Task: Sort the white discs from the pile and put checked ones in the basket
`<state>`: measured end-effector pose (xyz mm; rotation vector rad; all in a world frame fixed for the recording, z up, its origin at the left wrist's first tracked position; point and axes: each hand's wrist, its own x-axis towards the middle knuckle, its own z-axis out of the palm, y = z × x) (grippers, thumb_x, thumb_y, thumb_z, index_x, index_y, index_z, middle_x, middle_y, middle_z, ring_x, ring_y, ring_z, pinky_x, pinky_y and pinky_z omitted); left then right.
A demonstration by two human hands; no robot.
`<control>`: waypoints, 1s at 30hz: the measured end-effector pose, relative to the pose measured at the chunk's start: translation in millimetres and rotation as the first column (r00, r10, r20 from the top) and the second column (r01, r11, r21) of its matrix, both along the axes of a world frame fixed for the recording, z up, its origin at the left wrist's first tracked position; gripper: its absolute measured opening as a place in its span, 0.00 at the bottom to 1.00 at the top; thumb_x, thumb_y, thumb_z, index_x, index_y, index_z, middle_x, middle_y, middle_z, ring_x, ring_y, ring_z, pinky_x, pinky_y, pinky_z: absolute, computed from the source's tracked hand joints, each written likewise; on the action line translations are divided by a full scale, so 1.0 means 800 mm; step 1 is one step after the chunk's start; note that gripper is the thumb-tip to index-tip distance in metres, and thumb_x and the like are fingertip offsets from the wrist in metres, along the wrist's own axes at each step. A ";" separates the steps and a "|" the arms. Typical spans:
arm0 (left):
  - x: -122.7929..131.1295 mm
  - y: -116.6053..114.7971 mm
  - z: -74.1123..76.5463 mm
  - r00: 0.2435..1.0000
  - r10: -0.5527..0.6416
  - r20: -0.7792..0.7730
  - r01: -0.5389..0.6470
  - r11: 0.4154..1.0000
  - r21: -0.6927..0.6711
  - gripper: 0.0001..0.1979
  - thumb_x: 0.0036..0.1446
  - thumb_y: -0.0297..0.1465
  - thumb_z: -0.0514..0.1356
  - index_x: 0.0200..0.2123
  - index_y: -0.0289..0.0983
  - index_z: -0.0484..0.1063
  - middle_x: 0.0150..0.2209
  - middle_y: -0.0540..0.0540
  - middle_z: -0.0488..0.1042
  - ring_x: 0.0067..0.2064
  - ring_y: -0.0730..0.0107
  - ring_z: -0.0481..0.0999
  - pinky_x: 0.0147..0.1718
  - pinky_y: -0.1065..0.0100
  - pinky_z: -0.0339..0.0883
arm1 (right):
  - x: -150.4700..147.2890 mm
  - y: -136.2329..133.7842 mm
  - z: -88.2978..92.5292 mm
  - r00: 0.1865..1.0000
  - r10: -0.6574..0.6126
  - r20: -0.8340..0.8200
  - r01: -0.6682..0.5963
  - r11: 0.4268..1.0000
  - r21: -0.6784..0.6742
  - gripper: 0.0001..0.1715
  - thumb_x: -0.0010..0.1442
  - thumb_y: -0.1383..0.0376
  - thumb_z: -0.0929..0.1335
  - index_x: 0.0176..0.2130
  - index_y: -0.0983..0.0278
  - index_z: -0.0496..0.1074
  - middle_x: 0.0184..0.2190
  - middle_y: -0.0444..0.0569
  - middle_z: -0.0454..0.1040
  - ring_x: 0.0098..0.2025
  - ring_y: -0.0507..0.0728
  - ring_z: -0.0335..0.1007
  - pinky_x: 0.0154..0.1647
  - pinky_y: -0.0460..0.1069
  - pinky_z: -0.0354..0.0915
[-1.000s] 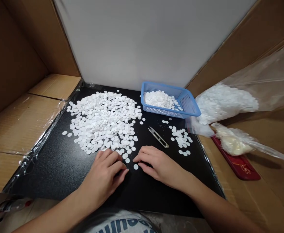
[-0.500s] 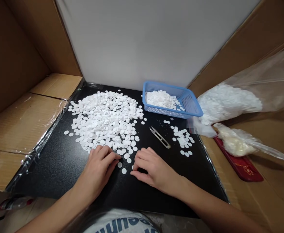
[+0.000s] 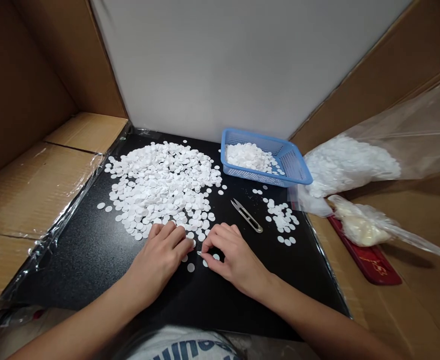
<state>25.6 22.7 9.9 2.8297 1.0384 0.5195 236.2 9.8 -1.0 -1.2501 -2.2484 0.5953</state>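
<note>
Small flat white discs (image 3: pixel 167 175) form a wide heap on the black tabletop. At the heap's near edge is my left hand (image 3: pixel 163 252), its fingers curled and together, thumb hidden beneath; whatever they hold, if anything, cannot be made out. Just to its right, my right hand (image 3: pixel 235 252) pinches a white disc (image 3: pixel 199 253) edge-on between thumb and index finger. A few loose discs lie between and under the two hands, one loose disc (image 3: pixel 191 268) nearest my body. Beyond my right hand rests a pair of thread snips (image 3: pixel 247 216).
A blue plastic basket (image 3: pixel 267 175) holding more discs stands at the back right. Right of the snips lies a small disc group (image 3: pixel 282 217). A clear bag of discs (image 3: pixel 349 162), a smaller knotted bag (image 3: pixel 362 222) and a red flat object (image 3: pixel 373 262) lie on cardboard at right.
My right hand has closed its thumb and index finger on a disc. My left hand has shifted slightly right, toward it. The view has tilted slightly.
</note>
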 end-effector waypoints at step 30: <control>-0.051 -0.030 0.003 0.980 0.171 0.105 -0.148 0.969 -0.197 0.12 0.66 0.24 0.51 0.30 0.38 0.68 0.35 0.48 0.71 0.37 0.64 0.65 0.37 0.61 0.53 | -0.029 0.011 0.009 0.997 -0.021 0.079 0.024 0.999 -0.032 0.11 0.60 0.72 0.70 0.28 0.63 0.67 0.25 0.40 0.69 0.31 0.52 0.65 0.38 0.51 0.52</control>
